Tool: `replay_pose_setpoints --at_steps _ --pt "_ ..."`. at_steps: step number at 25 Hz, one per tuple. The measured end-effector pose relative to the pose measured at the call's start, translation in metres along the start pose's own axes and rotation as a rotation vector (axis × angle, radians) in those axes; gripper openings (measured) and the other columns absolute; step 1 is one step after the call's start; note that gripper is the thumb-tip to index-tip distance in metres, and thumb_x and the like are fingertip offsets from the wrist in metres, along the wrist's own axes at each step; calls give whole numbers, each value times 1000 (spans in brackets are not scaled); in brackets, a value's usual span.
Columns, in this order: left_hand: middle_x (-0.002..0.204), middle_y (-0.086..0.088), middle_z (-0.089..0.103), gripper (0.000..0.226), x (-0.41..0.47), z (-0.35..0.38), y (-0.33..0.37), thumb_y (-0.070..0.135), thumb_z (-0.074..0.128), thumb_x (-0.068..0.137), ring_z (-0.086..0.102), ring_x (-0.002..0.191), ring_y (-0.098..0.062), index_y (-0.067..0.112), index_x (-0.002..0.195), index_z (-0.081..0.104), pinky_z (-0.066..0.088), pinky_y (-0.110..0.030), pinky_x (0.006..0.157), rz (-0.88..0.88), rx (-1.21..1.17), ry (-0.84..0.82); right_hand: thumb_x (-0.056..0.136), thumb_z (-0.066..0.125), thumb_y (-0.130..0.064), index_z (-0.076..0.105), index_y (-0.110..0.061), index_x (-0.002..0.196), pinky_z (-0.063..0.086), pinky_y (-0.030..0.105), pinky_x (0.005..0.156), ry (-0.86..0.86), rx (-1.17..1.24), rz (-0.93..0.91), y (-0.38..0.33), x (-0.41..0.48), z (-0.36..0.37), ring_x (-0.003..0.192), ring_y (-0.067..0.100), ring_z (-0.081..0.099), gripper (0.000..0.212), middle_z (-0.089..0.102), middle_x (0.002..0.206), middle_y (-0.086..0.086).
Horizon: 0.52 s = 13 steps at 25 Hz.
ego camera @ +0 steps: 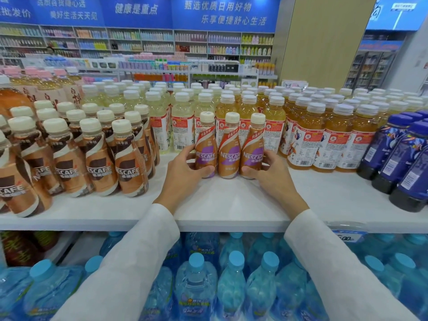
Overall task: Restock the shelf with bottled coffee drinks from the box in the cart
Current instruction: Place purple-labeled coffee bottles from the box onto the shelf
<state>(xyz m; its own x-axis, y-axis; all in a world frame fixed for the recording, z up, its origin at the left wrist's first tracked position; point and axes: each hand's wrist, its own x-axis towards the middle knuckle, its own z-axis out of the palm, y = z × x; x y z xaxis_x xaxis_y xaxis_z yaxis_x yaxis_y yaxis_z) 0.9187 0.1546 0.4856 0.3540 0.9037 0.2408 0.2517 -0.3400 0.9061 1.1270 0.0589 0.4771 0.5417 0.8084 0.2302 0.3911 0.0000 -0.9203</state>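
Clamps three small caramel-brown plastic coffee bottles w/ cream caps (229,147) in a tight row btwn both hands, upright on the white shelf board (231,200), approx mid-shelf, just in front of the pale-yellow drink bottles w/ white caps (183,121). Grips the left-most bottle w/ left hand (183,172), fingers and thumb curled low round its body. Grips the right-most w/ right hand (273,174) the same way, thumb across the front. Holds the middle bottle w/ neither hand directly, only by squeeze from its neighbours.

Risks, judged from here:
- Losing the middle bottle: prob. tips fwd or drops out on any easing of side pressure during a slide or lift, w/ only friction there.
- Knocking the pale-yellow row behind w/ too hard a push back; poss. domino effect, given narrow bases.
- Toppling the trio sideways by releasing one hand first; no support on the left, just an open gap before the brown-and-cream coffee bottles w/ dark label patches (129,167).
- Catching the orange tea bottles w/ red-and-white labels (324,135), near on the right but apart, w/ a sleeve on withdrawal.
- Off the front edge: lands among the blue-capped clear water bottles (196,286) on the lower shelf.

Can't see box or cart; no count of remaining stock poss.
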Motion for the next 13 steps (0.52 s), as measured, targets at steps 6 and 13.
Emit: replay_pose_setpoints --at_steps 6,13 --pt "142 2 57 77 -5 3 4 29 82 81 61 116 -17 29 147 42 51 -32 94 -8 31 -3 86 80 -27 46 -20 147 48 26 93 -12 -69 38 -10 -9 0 117 13 58 71 60 140 -4" --pt "146 6 54 70 -43 1 6 49 73 86 56 126 -17 27 146 46 48 -39 106 -33 163 76 96 66 -37 47 -23 148 43 28 98 11 -216 11 -18 -60 -10 129 17 55 57 52 150 -7"
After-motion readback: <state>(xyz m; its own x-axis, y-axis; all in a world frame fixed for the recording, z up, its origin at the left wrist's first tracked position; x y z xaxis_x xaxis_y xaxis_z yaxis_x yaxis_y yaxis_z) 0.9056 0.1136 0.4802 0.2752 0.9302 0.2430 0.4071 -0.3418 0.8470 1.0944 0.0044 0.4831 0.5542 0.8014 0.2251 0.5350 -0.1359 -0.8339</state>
